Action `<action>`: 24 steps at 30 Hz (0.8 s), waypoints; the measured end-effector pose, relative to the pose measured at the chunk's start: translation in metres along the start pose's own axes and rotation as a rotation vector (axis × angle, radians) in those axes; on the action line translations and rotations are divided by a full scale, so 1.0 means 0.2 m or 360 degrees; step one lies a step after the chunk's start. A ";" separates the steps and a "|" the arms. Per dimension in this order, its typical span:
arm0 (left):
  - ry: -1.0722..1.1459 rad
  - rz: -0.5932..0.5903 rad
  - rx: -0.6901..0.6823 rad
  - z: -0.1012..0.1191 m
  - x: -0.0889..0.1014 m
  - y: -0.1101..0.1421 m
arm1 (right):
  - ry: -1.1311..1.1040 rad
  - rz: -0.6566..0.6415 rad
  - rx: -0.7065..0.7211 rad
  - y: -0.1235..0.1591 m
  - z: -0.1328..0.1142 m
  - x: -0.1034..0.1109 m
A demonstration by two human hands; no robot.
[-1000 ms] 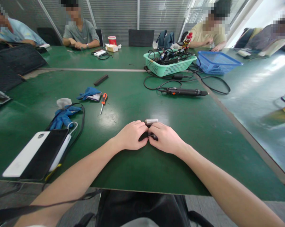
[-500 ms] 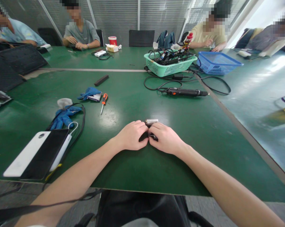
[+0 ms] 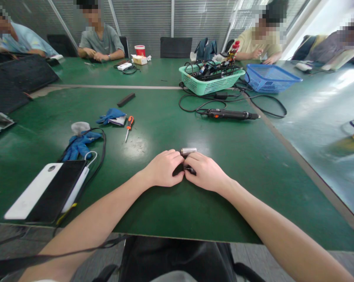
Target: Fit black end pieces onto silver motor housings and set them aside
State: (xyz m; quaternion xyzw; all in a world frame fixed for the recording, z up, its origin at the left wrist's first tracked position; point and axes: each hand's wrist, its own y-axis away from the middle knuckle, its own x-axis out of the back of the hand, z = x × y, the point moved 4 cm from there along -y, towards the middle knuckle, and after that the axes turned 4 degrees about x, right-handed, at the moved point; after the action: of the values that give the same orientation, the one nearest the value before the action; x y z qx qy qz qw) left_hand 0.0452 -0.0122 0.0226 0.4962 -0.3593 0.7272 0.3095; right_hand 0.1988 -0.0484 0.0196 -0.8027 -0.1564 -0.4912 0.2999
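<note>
A long green table [image 3: 62, 105] fills the frame, with four co-workers seated along its far side and upper corners, one of them at the upper middle [image 3: 98, 43]. At the upper right, a teal basket [image 3: 209, 80] holds tangled cables and tools beside an empty-looking blue basket [image 3: 271, 78]. Below them, an electric screwdriver [image 3: 231, 114] lies on its side with its black cord looping nearby. At the lower left are a black-and-white case [image 3: 44, 192] and blue gloves [image 3: 81, 143]. A orange-handled screwdriver [image 3: 129, 127] lies near the middle of the table, well apart from the hands.

At the lower middle, the left hand [image 3: 163, 168] and right hand [image 3: 206, 172] meet, their curled fingers [image 3: 177, 172] narrowly closed around a small metal cylinder [image 3: 188, 151]. Its silver end shows above the knuckles, and a dark part [image 3: 190, 169] shows between the hands. The pieces are together in the hands, and the loose tools are not in use. Whether the parts are joined, I cannot tell.
</note>
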 end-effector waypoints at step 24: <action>0.0006 -0.0005 0.0011 0.00 0.00 0.00 | -0.0027 -0.0001 0.0053 -0.01 -0.02 0.00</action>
State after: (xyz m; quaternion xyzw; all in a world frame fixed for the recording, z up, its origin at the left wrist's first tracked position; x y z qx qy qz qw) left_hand 0.0448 -0.0121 0.0233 0.4965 -0.3556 0.7288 0.3096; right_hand 0.1955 -0.0495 0.0214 -0.8017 -0.1674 -0.4819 0.3117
